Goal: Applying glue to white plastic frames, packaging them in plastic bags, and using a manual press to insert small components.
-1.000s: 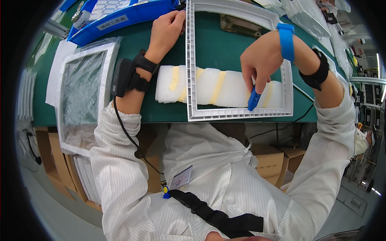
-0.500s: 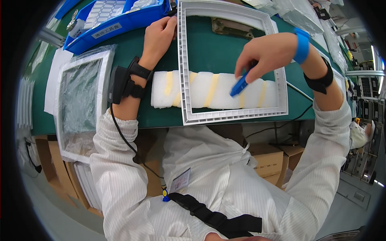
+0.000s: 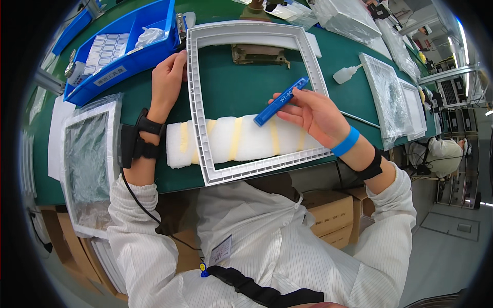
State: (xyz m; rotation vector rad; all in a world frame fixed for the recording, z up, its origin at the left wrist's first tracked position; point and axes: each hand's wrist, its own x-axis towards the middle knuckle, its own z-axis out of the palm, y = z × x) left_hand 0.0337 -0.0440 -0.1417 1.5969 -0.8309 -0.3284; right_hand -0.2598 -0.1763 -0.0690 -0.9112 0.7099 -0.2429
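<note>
A rectangular white plastic frame [image 3: 195, 110] with a ribbed edge lies over a white foam strip [image 3: 179, 145] with yellow bands on the green table. At the frame's upper left side, my left hand [image 3: 168, 77] is closed with bent fingers against its outer edge; the fingertips are partly hidden. My right hand [image 3: 321, 114], palm turned partly up, has a slim blue pen-shaped tool [image 3: 280, 102] between thumb and fingers. The tool slants above the frame's opening, over the foam strip. A blue band circles my right wrist.
A blue divided bin [image 3: 110, 77] stands at the upper left. Below it lies a film-covered frame [image 3: 87, 169]. A metal block [image 3: 258, 54] sits inside the far part of the opening. To the right are a small white bottle [image 3: 346, 75] and a wrapped panel [image 3: 386, 100].
My right hand has rolled from palm down to palm partly up, turning the blue tool to slant toward the upper right. The view has shifted; my left hand stays at the frame's side.
</note>
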